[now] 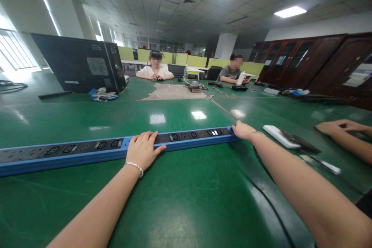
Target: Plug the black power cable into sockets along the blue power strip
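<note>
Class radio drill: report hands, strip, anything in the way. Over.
Left hand resting atop blue power strip. Right hand on its right end. Sockets up, left end off-frame. Possible snag: black cable by right forearm.

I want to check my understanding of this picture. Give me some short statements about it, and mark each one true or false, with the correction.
1. The left hand lies on the blue power strip. True.
2. The right hand is at the left end of the power strip. False: it is at the right end.
3. There is a bracelet on the left wrist. True.
4. The table top is white. False: the table top is green.
5. A pair of gloves lies near the large black case. True.
6. The clear bottle lies on its side. False: the bottle stands upright.
</note>
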The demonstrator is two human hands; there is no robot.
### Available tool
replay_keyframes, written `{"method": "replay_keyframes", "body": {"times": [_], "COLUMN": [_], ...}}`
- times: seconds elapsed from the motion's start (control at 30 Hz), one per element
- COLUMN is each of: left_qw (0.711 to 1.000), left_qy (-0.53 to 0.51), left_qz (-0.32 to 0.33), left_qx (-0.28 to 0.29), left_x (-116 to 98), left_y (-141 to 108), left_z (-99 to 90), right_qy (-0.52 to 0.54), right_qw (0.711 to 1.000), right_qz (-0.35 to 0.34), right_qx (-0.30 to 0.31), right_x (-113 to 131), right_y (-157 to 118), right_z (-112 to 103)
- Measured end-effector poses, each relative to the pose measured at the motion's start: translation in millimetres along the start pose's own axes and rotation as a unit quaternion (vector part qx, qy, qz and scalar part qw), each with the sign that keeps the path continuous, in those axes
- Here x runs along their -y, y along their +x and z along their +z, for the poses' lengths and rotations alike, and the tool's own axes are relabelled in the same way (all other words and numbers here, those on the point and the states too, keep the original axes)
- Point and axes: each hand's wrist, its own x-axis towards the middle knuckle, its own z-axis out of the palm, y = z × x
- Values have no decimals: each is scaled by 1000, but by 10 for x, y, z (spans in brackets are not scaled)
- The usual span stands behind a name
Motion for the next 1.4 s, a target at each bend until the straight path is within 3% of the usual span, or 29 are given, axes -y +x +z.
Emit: {"method": "replay_keyframes", "body": {"times": [1.13, 1.4], "left_qw": [1000, 1000], "left_qy": [6, 8], "left_qz": [-1, -3], "left_qx": [-5, 8], "left_x": [-3, -9], "left_y": [2, -1], "left_z": [10, -8], "right_qy": [-20, -30], "right_qw": [1000, 998], "right_qz": [-5, -46], "right_qx": [-13, 0], "right_x": [-5, -9], "right_y": [-24, -20], "right_z": [29, 6]}}
